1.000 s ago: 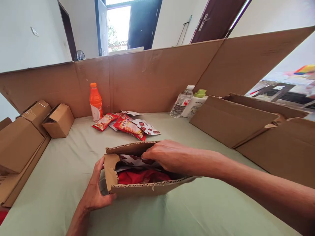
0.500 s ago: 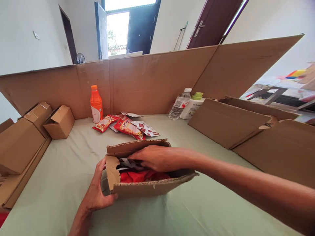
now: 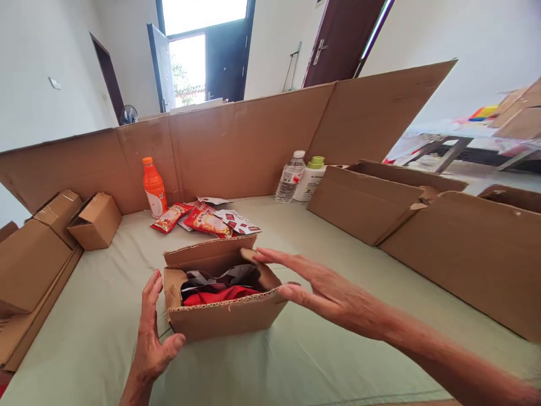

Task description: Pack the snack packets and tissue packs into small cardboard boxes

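Note:
A small cardboard box (image 3: 228,321) stands with its top uncovered in front of me. Inside lie a red packet (image 3: 220,295) and a white-and-brown packet (image 3: 236,275), partly hidden by the walls. My left hand (image 3: 152,338) is beside the box's left end, fingers and thumb apart, with nothing in it. At the right end, my right hand (image 3: 321,287) has its fingers spread; they are at the short end flap (image 3: 262,269), which leans inward. Whether the fingertips press on that flap is hard to tell.
Red snack packets (image 3: 207,221) and white packets (image 3: 239,220) lie behind the box. An orange bottle (image 3: 154,189), a clear water bottle (image 3: 291,177) and a green-capped white bottle (image 3: 310,180) stand before a cardboard wall (image 3: 253,135). Larger boxes (image 3: 363,203) flank the right, smaller ones (image 3: 97,223) the left.
My right hand has come out of the box to its right end. My left hand has let go of the left end and opened. The view has shifted somewhat to the right.

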`<state>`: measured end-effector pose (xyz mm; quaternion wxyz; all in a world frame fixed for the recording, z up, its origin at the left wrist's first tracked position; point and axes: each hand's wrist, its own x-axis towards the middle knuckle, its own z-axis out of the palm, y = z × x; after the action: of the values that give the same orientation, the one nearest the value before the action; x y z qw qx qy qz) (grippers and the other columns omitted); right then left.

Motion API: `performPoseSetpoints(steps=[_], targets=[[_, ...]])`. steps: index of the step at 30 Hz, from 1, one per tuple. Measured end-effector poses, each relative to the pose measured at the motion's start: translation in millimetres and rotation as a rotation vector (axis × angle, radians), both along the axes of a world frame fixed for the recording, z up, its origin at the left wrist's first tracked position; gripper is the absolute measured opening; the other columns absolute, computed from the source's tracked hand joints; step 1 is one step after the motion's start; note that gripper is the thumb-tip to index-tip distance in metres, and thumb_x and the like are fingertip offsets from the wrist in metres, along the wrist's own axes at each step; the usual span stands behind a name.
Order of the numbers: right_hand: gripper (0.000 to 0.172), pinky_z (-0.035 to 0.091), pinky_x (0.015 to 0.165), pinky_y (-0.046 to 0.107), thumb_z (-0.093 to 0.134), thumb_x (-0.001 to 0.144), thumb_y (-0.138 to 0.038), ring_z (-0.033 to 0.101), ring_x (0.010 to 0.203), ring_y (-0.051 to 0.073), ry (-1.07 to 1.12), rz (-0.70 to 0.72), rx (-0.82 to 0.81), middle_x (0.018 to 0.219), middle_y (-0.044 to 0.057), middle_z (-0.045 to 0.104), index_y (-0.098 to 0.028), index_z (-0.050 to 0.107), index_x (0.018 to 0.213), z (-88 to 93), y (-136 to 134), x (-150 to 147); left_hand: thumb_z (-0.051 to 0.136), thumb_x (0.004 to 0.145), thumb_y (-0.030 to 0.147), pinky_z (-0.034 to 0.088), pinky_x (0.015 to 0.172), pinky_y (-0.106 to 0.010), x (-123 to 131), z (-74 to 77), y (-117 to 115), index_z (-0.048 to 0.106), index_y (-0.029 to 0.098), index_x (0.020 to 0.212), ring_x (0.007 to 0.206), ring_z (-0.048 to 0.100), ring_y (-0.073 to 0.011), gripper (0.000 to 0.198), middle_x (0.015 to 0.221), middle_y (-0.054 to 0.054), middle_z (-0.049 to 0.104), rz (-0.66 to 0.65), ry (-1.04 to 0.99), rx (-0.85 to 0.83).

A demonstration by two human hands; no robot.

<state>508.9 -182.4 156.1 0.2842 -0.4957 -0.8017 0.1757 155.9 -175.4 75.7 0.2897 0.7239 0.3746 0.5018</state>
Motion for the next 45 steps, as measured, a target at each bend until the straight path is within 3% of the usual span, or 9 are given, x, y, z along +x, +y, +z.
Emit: performPoseSetpoints(steps=[6,11,15,20,24,28,34,37,45], targets=[[0.064,0.049,0.109,0.055,0.048,0.099,-0.054,0.058,0.134,0.032,0.133,0.041,0.008,0.142,0.013,0.064,-0.027,0.040,0.157,-21.9,8.7,-14.1,0.060,0.097,0.042,0.039,0.118,-0.049,15.2,28.2,-6.4,0.059,0.029,0.138,0.142,0.047,-0.0309,0.043,0.150,-0.009,0.053,0.171,0.033,0.014],[0.061,0.054,0.105,0.051,0.052,0.100,-0.043,0.063,0.128,0.029,0.171,-0.099,0.183,0.154,0.014,0.051,-0.030,0.035,0.156,-37.2,14.6,-17.1,0.060,0.094,0.035,0.042,0.115,-0.047,25.6,30.0,-3.9,0.058,0.027,0.138,0.134,0.053,-0.0284,0.045,0.144,-0.008,0.057,0.319,0.065,-0.032],[0.068,0.046,0.113,0.055,0.056,0.099,-0.038,0.043,0.146,0.033,0.036,-0.154,0.476,0.164,0.017,0.036,-0.027,0.029,0.160,-37.3,24.7,-18.8,0.056,0.093,0.027,0.034,0.122,-0.050,34.0,25.1,-5.2,0.051,0.029,0.144,0.142,0.045,-0.0283,0.051,0.153,-0.007,0.048,0.354,0.061,-0.047],[0.043,0.046,0.111,0.057,0.051,0.100,-0.034,0.051,0.139,0.033,-0.072,0.000,0.486,0.150,0.015,0.056,-0.025,0.058,0.142,-29.3,32.6,-14.2,0.055,0.093,0.025,0.028,0.126,-0.050,33.5,24.4,-4.5,0.041,0.032,0.151,0.152,0.033,-0.0278,0.060,0.165,-0.005,0.034,0.317,0.043,-0.072],[0.047,0.052,0.105,0.055,0.048,0.101,-0.037,0.063,0.125,0.030,-0.030,0.070,0.337,0.134,0.013,0.068,-0.024,0.056,0.146,-38.0,22.9,-2.4,0.054,0.092,0.025,0.031,0.123,-0.053,26.7,26.0,1.0,0.054,0.029,0.142,0.151,0.035,-0.0301,0.050,0.162,-0.007,0.039,0.220,0.115,-0.063],[0.050,0.045,0.114,0.053,0.045,0.103,-0.039,0.052,0.140,0.030,-0.059,0.130,0.264,0.149,0.011,0.058,-0.027,0.052,0.151,-57.2,8.6,4.9,0.050,0.092,0.026,0.034,0.119,-0.057,23.1,26.3,6.8,0.068,0.026,0.121,0.149,0.038,-0.0327,0.034,0.161,-0.008,0.041,0.150,0.166,-0.066],[0.062,0.050,0.112,0.049,0.050,0.102,-0.027,0.045,0.145,0.028,-0.046,-0.004,0.439,0.163,0.005,0.041,-0.041,0.032,0.160,-85.9,-5.1,-1.4,0.051,0.092,0.026,0.037,0.117,-0.054,21.7,25.2,6.5,0.057,0.027,0.129,0.143,0.043,-0.0305,0.037,0.151,-0.011,0.046,0.105,0.109,-0.028],[0.063,0.050,0.113,0.049,0.047,0.103,-0.024,0.047,0.144,0.027,-0.043,-0.001,0.436,0.162,0.001,0.043,-0.045,0.031,0.160,-89.4,-4.3,-1.0,0.050,0.095,0.026,0.036,0.117,-0.053,21.8,26.1,3.4,0.063,0.027,0.116,0.144,0.040,-0.0300,0.025,0.148,-0.009,0.047,0.067,0.114,-0.056],[0.053,0.048,0.114,0.049,0.040,0.105,-0.032,0.049,0.142,0.028,-0.039,0.126,0.369,0.161,0.003,0.044,-0.042,0.040,0.157,-97.8,49.9,-13.8,0.065,0.086,0.034,0.034,0.116,-0.061,-4.9,23.2,-20.5,0.061,0.028,0.126,0.146,0.033,-0.0382,0.040,0.151,-0.012,0.043,0.098,0.273,0.024]])
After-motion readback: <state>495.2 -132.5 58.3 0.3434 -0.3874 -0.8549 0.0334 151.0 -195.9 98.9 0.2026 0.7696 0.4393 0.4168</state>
